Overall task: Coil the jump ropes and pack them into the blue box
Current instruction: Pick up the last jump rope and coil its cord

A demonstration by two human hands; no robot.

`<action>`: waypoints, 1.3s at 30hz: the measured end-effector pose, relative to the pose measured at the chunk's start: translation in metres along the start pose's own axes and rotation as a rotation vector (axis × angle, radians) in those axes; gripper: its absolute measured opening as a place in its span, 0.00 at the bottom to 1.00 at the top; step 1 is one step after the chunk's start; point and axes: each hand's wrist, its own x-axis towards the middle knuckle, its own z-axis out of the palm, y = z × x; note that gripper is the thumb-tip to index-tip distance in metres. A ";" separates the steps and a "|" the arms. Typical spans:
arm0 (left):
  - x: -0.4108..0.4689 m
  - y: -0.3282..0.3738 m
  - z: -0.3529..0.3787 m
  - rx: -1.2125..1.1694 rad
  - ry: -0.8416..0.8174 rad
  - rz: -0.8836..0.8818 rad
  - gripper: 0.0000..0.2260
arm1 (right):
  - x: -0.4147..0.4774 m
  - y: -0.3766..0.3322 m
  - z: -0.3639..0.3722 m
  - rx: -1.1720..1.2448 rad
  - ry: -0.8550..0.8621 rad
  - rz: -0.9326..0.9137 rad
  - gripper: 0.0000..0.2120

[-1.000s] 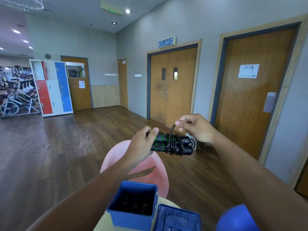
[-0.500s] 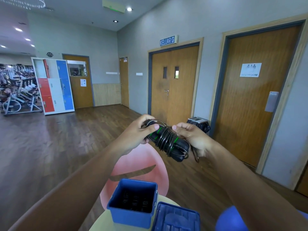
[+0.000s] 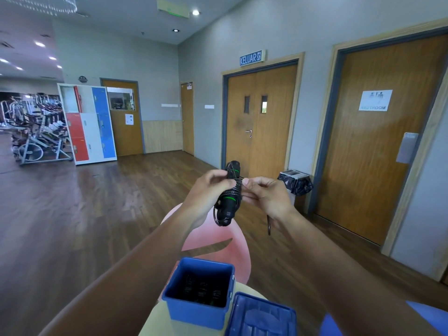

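A black jump rope with green rings on its handles (image 3: 229, 202) is held upright at chest height, its cord wound round the two handles. My left hand (image 3: 211, 187) grips the bundle from the left. My right hand (image 3: 264, 197) pinches the cord at the bundle's right side, and a short loop of cord (image 3: 268, 225) hangs below that hand. The open blue box (image 3: 194, 311) stands low in the middle on a pale round table (image 3: 155, 321), with dark coiled ropes (image 3: 201, 291) inside it.
The blue lid (image 3: 261, 316) lies just right of the box. A pink chair (image 3: 218, 248) stands beyond the table. A bin with a black liner (image 3: 294, 181) sits by the wooden doors (image 3: 261, 122). Lockers (image 3: 89, 122) and exercise bikes (image 3: 34, 134) stand far left.
The bundle has turned from lying level to standing nearly upright between my hands. My right hand now pinches the cord at the bundle's middle instead of pulling it above.
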 end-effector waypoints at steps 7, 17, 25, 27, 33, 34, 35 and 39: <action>-0.002 -0.002 -0.007 0.182 -0.171 0.092 0.29 | -0.002 -0.007 -0.001 -0.007 -0.056 0.004 0.05; -0.023 0.000 -0.013 -0.449 -0.201 -0.004 0.17 | -0.004 -0.018 -0.024 -0.649 -0.109 -0.441 0.05; -0.028 0.010 -0.009 -0.511 -0.293 -0.058 0.13 | -0.010 -0.026 -0.009 -0.193 -0.160 -0.314 0.05; -0.028 0.020 -0.014 -0.015 -0.265 0.026 0.10 | -0.010 -0.026 -0.013 -0.195 -0.098 -0.263 0.05; -0.031 0.036 -0.009 0.852 -0.150 0.218 0.20 | -0.006 -0.019 -0.007 -0.274 0.009 -0.154 0.10; -0.034 0.038 -0.007 0.887 -0.111 0.232 0.20 | -0.005 -0.018 -0.004 -0.289 0.014 -0.142 0.10; -0.036 0.041 -0.007 0.908 -0.094 0.229 0.20 | -0.004 -0.018 -0.002 -0.310 0.010 -0.130 0.09; -0.038 0.041 -0.007 0.912 -0.256 0.100 0.19 | 0.001 -0.019 0.006 -0.427 -0.043 -0.066 0.08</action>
